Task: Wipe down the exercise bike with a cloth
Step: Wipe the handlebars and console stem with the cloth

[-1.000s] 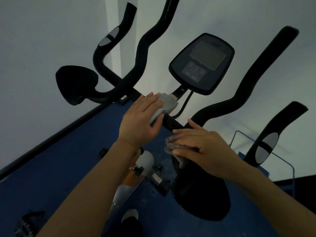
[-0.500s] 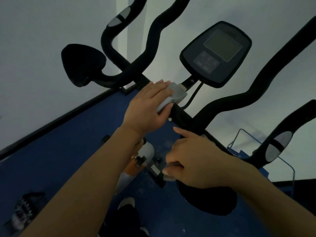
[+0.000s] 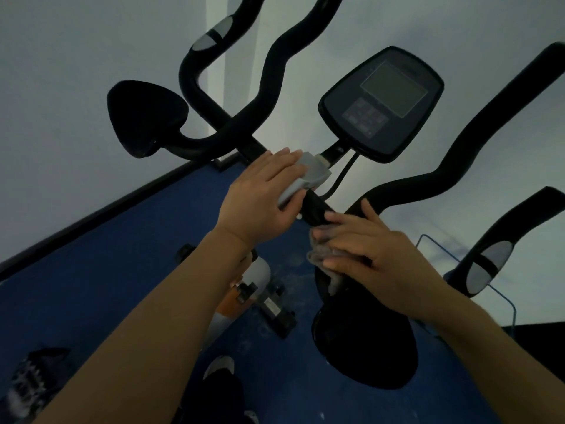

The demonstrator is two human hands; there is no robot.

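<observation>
My right hand has its fingers closed over a crumpled grey cloth, pressing it against the black handlebar crossbar where that bar meets the black padded elbow rest on the right. The cloth bunches out past my fingertips on the side toward my other hand, and a fold of it hangs down against the pad.

My left hand lies flat, fingers loosely curled and thumb underneath, gripping the light grey plastic clamp housing at the middle of the crossbar. The two hands are near each other but not touching.

Just beyond the housing a short black stem rises to the black oval console with a dull grey screen, and a black cable loops down beside it. Curved black foam handlebars sweep up on both sides, and a second black elbow pad sits on the left. Below are the blue floor and the orange and white frame of the bike. White walls stand behind.
</observation>
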